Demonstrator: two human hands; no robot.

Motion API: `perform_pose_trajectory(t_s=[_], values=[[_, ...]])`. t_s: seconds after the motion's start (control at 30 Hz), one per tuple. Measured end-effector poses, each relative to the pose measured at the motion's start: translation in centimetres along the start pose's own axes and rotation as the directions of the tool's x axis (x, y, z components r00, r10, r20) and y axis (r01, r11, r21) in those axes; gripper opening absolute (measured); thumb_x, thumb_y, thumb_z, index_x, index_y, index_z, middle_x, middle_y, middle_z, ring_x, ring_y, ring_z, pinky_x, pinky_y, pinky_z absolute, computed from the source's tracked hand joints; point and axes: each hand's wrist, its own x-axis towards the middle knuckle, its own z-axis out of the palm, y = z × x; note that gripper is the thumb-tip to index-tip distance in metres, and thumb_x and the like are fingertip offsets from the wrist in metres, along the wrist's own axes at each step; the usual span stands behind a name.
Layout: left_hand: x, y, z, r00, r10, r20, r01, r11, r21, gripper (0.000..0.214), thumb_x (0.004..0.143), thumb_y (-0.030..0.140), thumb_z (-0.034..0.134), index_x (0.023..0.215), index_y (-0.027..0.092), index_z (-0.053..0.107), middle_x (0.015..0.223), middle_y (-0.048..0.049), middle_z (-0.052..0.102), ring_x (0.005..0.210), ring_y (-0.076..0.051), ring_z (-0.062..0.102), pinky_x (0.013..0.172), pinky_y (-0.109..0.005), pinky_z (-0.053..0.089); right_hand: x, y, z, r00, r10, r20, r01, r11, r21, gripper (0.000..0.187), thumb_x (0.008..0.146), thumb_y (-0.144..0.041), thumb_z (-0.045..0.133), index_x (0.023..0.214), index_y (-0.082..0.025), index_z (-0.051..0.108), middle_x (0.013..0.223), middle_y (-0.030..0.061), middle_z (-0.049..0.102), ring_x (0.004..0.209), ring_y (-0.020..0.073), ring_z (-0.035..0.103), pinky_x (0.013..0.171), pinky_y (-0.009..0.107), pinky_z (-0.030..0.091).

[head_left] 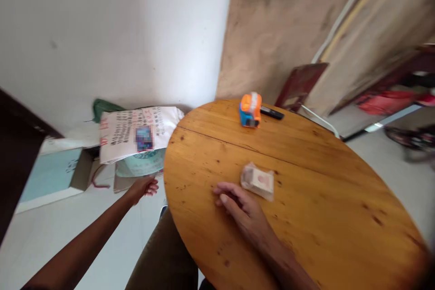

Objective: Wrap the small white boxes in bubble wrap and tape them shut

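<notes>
My right hand (239, 206) rests on the round wooden table (316, 190), its fingers loosely bent, the thumb a little apart, nothing held. Just beyond its fingertips lies a small white packet in clear plastic wrap (261, 182), apparently not touched. Off the table's left side hangs my left hand (144, 189), with half-curled fingers and nothing visible in them. Close above that hand is a pale green bag (142, 163), partly covered by a white printed sack (122, 133). Whether the left fingers touch the green bag I cannot tell.
At the table's far edge stand an orange and blue object (250, 108) and a black, stick-like object (272, 113). A light blue box (49, 174) lies on the floor at left. Behind the table are a dark red wooden chair back (301, 84) and a white cable (321, 121).
</notes>
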Motion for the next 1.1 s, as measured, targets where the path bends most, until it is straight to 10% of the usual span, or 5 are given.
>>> perform_pose_trajectory(t_s=[0.13, 0.27, 0.37, 0.67, 1.1], values=[[-6.8, 0.8, 1.2, 0.960, 0.277, -0.038, -0.257, 0.929, 0.268, 0.056, 0.065, 0.066, 0.073, 0.082, 0.013, 0.068, 0.068, -0.0048, 0.068, 0.062, -0.019, 0.061, 0.058, -0.030, 0.048, -0.1, -0.5, 0.9, 0.996, -0.079, -0.028, 0.078, 0.996, -0.035, 0.022, 0.089, -0.026, 0.051, 0.105, -0.019, 0.064, 0.095, 0.0056, 0.071, 0.078, 0.0159, 0.064, 0.072, 0.028, 0.051], [-12.5, 6.5, 4.8, 0.777, 0.624, -0.090, -0.498, 0.695, 0.518, 0.043, 0.073, 0.062, 0.067, 0.082, 0.020, 0.069, 0.080, -0.0029, 0.072, 0.076, -0.022, 0.066, 0.077, -0.035, 0.053, -1.0, -2.0, 1.0, 0.986, -0.147, 0.079, 0.165, 0.932, -0.322, 0.017, 0.087, -0.018, 0.053, 0.098, -0.019, 0.066, 0.086, 0.0017, 0.069, 0.073, 0.0139, 0.060, 0.067, 0.025, 0.046], [-14.3, 9.0, 10.3, 0.670, 0.732, 0.122, -0.654, 0.505, 0.563, 0.038, 0.074, 0.056, 0.066, 0.088, 0.021, 0.071, 0.088, -0.0035, 0.074, 0.083, -0.024, 0.068, 0.079, -0.035, 0.055, -2.7, -4.3, -0.3, 0.935, -0.216, 0.280, 0.329, 0.825, -0.459, 0.017, 0.088, -0.018, 0.054, 0.098, -0.020, 0.068, 0.092, 0.0031, 0.070, 0.083, 0.0157, 0.061, 0.076, 0.027, 0.045], [-8.5, 11.4, 24.4, 0.564, 0.513, 0.647, -0.824, 0.294, 0.484, 0.091, 0.069, 0.055, 0.074, 0.143, 0.014, 0.043, 0.141, -0.0208, 0.049, 0.129, -0.037, 0.048, 0.104, -0.053, 0.042, -0.8, -5.4, -14.4, 0.970, -0.241, -0.028, 0.217, 0.914, -0.344, 0.014, 0.084, -0.025, 0.060, 0.090, -0.017, 0.070, 0.086, 0.0027, 0.071, 0.078, 0.0158, 0.063, 0.072, 0.028, 0.047], [-6.2, 9.3, 26.4, 0.340, 0.519, 0.784, -0.911, 0.389, 0.138, 0.098, 0.076, 0.017, 0.071, 0.156, 0.024, 0.014, 0.136, -0.0134, 0.056, 0.121, -0.026, 0.057, 0.104, -0.041, 0.043, 1.8, 0.9, -16.0, 0.977, -0.179, 0.119, 0.187, 0.980, -0.066, 0.036, 0.078, -0.034, 0.071, 0.110, -0.021, 0.063, 0.114, 0.0067, 0.066, 0.104, 0.0217, 0.062, 0.091, 0.039, 0.048]])
